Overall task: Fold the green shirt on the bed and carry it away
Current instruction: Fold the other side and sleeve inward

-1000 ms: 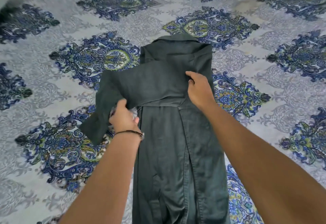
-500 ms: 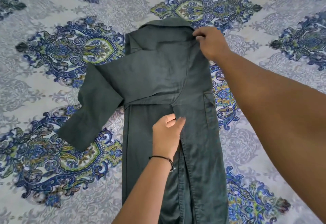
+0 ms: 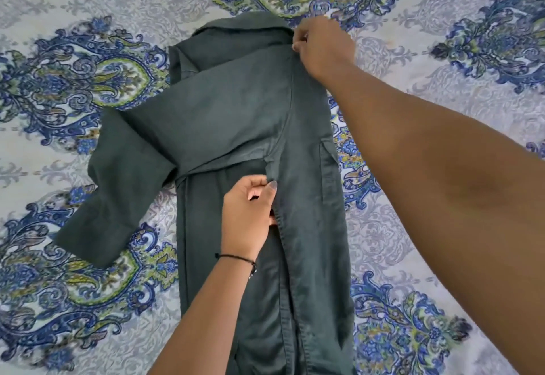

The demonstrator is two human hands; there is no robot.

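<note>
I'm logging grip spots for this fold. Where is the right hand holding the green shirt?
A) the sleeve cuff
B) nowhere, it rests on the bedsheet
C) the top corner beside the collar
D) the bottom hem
C: the right hand pinches the green shirt at its top corner next to the collar, far from the cuff.

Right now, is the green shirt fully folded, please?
Partly folded: the shirt has one side turned in, but a sleeve sprawls onto the bedsheet.
</note>
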